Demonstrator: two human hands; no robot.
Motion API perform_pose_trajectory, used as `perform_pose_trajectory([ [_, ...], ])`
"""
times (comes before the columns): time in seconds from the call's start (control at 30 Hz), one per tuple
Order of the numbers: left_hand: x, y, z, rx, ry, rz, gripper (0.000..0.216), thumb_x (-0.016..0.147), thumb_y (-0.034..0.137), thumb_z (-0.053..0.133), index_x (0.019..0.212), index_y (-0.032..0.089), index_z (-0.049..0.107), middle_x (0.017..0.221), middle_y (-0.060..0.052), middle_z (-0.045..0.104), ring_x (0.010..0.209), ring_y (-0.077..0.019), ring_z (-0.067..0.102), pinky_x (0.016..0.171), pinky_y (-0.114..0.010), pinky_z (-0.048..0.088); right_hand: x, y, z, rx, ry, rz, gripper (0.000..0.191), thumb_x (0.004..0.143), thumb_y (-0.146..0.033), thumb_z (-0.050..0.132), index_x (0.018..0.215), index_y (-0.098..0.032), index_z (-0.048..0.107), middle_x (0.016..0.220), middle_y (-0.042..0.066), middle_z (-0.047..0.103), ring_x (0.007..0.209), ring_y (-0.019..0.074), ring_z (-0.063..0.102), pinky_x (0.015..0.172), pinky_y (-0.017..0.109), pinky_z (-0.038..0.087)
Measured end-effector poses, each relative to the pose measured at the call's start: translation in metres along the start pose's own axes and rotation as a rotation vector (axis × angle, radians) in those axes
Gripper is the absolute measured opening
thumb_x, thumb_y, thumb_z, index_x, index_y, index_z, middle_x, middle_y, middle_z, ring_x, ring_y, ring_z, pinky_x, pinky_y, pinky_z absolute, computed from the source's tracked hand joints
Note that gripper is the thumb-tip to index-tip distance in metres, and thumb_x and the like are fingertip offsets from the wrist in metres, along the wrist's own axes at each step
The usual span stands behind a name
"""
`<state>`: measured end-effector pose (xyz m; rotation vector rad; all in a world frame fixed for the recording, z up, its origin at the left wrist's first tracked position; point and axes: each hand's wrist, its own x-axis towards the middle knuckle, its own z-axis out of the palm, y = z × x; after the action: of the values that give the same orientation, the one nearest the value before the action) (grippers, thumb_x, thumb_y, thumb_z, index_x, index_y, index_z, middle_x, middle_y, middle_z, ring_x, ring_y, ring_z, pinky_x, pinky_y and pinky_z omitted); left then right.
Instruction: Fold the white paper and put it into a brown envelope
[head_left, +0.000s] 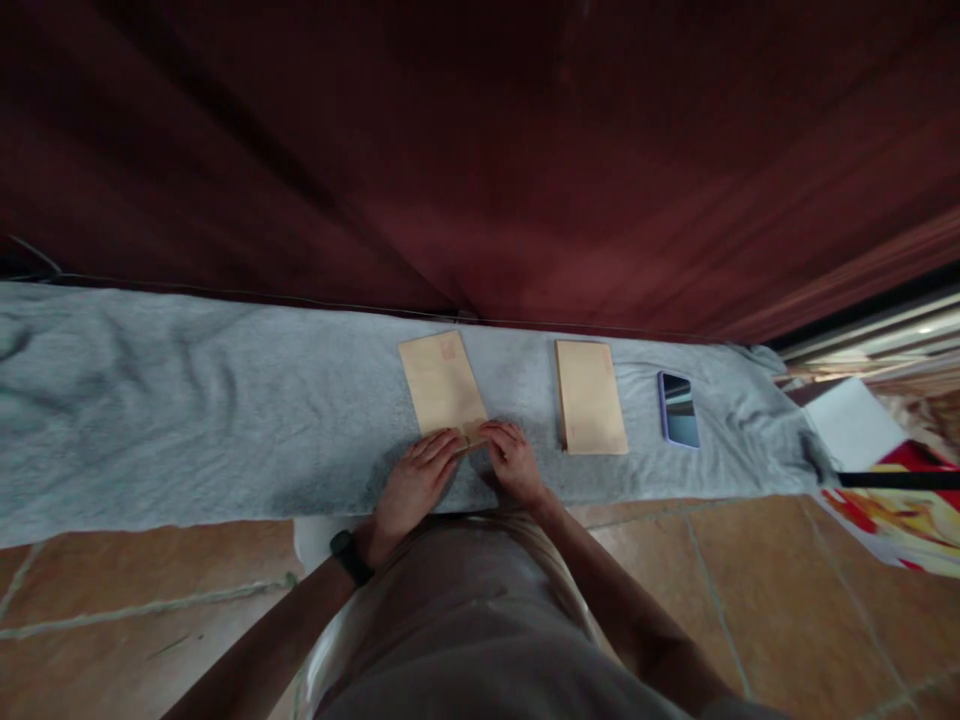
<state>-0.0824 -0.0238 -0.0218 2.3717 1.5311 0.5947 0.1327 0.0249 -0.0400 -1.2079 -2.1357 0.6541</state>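
Envelope [441, 385] of tan paper lies flat on the grey cloth [187, 400], slightly angled, its far end toward the dark red curtain [480, 150] and its near end under the person's fingertips. By the look of it, it is light, thin and limp, likely to bend or crease if pinched in the middle, and to slide easily on the soft cloth unless pressed down; the near short edge, where the flap seems to be folded, looks like the best place to hold it, with the long sides as a second choice. Its face is plain, with a faint reddish mark near the far right corner. To its right, apart from it, a stack of similar envelopes [591, 397] lies squared up, and further right a phone [678, 409] rests screen up. The left hand [411, 487], a dark watch [350, 556] on its wrist, and the right hand [514, 460] sit close together, fingers bent down and pressing on the near edge of the envelope, neither closed around it.
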Motion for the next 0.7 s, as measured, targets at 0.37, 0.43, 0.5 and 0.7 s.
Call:
perform_pose_trajectory([
  [0.37, -0.007, 0.002, 0.002, 0.105, -0.034, 0.000, 0.046, 0.096, 0.009, 0.042, 0.136, 0.017, 0.063, 0.143, -0.011, 0.064, 0.135, -0.0242, 0.057, 0.116, -0.041, 0.046, -0.003, 0.006, -0.011, -0.018, -0.087, -0.132, 0.024, 0.104, -0.024, 0.050, 0.114, -0.023, 0.073, 0.124, 0.008, 0.071, 0.120, 0.0218, 0.063, 0.106, 0.043, 0.050],
  [0.43, -0.009, 0.003, 0.000, 0.140, -0.061, 0.018, 0.052, 0.092, 0.005, 0.042, 0.138, 0.017, 0.062, 0.145, -0.011, 0.062, 0.137, -0.0242, 0.056, 0.116, -0.041, 0.046, -0.004, 0.005, -0.011, -0.050, -0.104, -0.124, 0.027, 0.105, -0.022, 0.047, 0.115, -0.024, 0.072, 0.122, 0.008, 0.071, 0.119, 0.0222, 0.063, 0.106, 0.044, 0.050],
  [0.5, -0.011, 0.003, -0.001, 0.151, -0.067, 0.023, 0.053, 0.091, 0.004, 0.042, 0.137, 0.018, 0.063, 0.144, -0.011, 0.063, 0.136, -0.0238, 0.057, 0.114, -0.040, 0.048, -0.005, 0.004, -0.011, -0.104, -0.130, -0.127, 0.029, 0.105, -0.020, 0.046, 0.117, -0.024, 0.072, 0.119, 0.008, 0.071, 0.118, 0.0231, 0.062, 0.106, 0.044, 0.050],
  [0.7, -0.015, 0.009, -0.004, 0.150, 0.002, -0.087, 0.040, 0.095, 0.009, 0.044, 0.121, 0.024, 0.070, 0.133, -0.008, 0.070, 0.122, -0.0256, 0.065, 0.104, -0.041, 0.055, -0.004, -0.002, -0.009, -0.194, -0.121, -0.103, 0.029, 0.105, -0.018, 0.043, 0.115, -0.024, 0.070, 0.116, 0.009, 0.070, 0.109, 0.0246, 0.062, 0.101, 0.044, 0.049],
])
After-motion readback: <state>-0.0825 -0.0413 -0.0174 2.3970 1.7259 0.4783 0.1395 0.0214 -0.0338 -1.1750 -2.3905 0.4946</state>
